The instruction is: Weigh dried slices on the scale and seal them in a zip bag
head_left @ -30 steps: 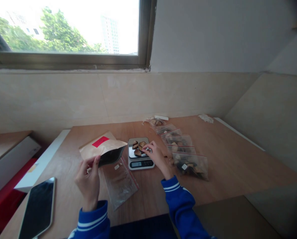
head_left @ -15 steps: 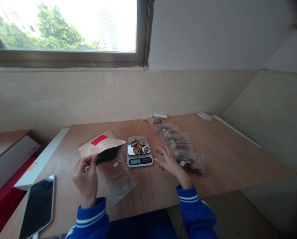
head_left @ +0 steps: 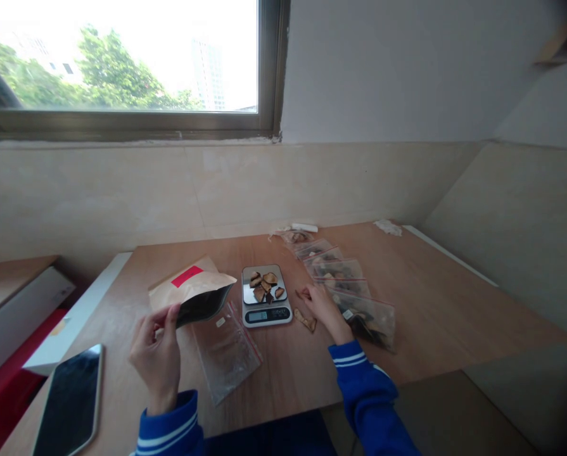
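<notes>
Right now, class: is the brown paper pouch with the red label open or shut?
Open. The pouch is held by the left hand, and its mouth gapes, showing a dark inside.

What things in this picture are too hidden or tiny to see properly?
Head view only:
- The scale display: numbers too small to read.
- Inside the paper pouch held by the left hand: dark, contents hidden.
- The right hand fingertips: whether they pinch a brown piece is too small to tell.
- The phone: cut off by the bottom edge.
</notes>
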A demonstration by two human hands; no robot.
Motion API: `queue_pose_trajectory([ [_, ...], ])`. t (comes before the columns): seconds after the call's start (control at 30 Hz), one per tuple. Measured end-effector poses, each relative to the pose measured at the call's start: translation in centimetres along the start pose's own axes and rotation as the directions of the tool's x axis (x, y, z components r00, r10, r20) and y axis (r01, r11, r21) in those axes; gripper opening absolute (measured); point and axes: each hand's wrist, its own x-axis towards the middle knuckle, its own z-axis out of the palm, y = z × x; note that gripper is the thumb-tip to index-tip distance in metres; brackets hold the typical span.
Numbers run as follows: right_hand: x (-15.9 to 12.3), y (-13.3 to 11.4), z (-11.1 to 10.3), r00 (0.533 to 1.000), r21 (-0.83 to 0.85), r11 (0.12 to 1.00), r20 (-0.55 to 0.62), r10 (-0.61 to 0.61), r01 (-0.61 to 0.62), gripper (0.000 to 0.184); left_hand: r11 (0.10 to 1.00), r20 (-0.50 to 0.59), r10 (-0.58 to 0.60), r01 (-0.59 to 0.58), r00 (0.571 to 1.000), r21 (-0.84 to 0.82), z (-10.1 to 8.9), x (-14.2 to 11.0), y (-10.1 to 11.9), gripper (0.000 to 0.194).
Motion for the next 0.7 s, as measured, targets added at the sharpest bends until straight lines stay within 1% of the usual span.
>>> queue_pose_trajectory([
  [0.07, 1.5, -0.8, -0.3, 0.999, 0.027, 1.0, -0.047, -0.014, 0.015, 0.012, 1.0, 0.003, 0.0, 0.0, 1.0, 0.0, 0.0, 0.0, -0.1, 0.033],
  [0.17, 4.6, -2.9, -0.6, 0.994, 0.083, 0.995, -0.103, -0.046, 0.055, 0.012, 1.0, 0.012, 0.003, -0.004, 1.0, 0.007, 0.0, 0.0, -0.1, 0.034],
  [0.2, 5.7, -3.8, -0.6, 0.994, 0.1, 0.993, -0.094, -0.057, 0.067, 0.012, 1.0, 0.017, 0.001, -0.001, 1.0, 0.004, -0.1, 0.0, -0.2, 0.034],
  [0.27, 7.5, -5.4, -0.4, 0.996, 0.128, 0.988, -0.041, -0.078, 0.083, 0.012, 1.0, 0.027, -0.008, 0.009, 1.0, -0.008, -0.2, 0.0, -0.2, 0.033],
  [0.33, 8.5, -6.6, -0.3, 0.995, 0.143, 0.986, 0.017, -0.093, 0.09, 0.011, 1.0, 0.034, -0.02, 0.02, 0.999, -0.012, -0.5, 0.1, -0.3, 0.032],
  [0.37, 8.5, -7.0, -0.3, 0.995, 0.149, 0.984, 0.029, -0.1, 0.095, 0.011, 1.0, 0.035, -0.022, 0.023, 0.999, -0.011, -0.6, 0.2, -0.3, 0.032],
  [0.43, 7.5, -7.2, -0.7, 0.994, 0.165, 0.98, -0.009, -0.113, 0.113, 0.013, 1.0, 0.035, -0.025, 0.026, 0.999, -0.003, -0.8, 0.3, -0.4, 0.033],
  [0.53, 3.8, -6.2, -1.4, 0.99, 0.216, 0.968, -0.089, -0.109, 0.126, 0.019, 1.0, 0.022, -0.025, 0.025, 0.999, 0.005, -0.8, 0.4, -0.5, 0.033],
  [0.63, -1.3, -4.6, -1.6, 0.998, 0.247, 0.968, -0.033, -0.045, 0.051, 0.018, 1.0, 0.011, -0.016, 0.016, 1.0, 0.001, -0.6, 0.4, -0.4, 0.033],
  [0.7, -4.4, -3.6, -1.2, 1.0, 0.232, 0.973, -0.012, 0.009, -0.006, 0.016, 1.0, 0.002, -0.016, 0.016, 1.0, 0.005, -0.5, 0.3, -0.1, 0.032],
])
